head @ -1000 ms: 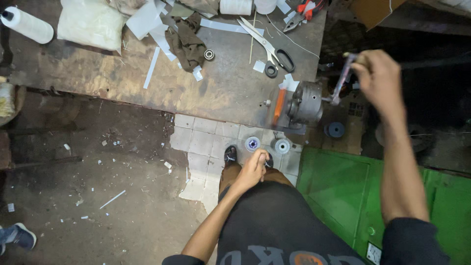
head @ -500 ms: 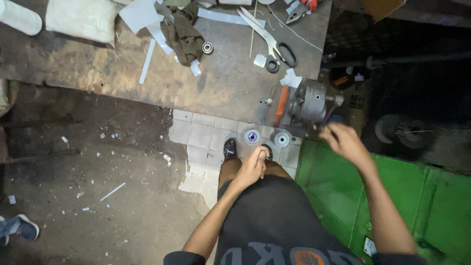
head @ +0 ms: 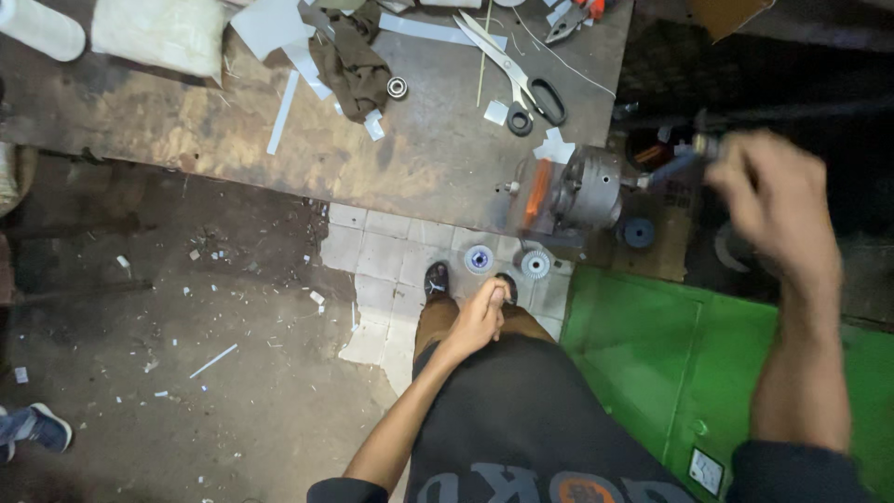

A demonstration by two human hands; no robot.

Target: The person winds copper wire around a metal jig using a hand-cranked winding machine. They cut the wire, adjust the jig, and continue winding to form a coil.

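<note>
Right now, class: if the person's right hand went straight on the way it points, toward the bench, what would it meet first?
Probably the thin metal handle just ahead of the blurred right hand, then the metal chuck it sticks out from. Depth is unclear.

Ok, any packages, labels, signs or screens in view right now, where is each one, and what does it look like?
Small label plate: on the green machine housing, bottom right beside the right arm; a tilted white rectangle with dark markings.
White sack: top left on the workbench; soft, pillow-shaped, off-white.
White cylinder: far top-left corner of the workbench, lying on its side; plain.
Screens or signs: none visible.
</note>
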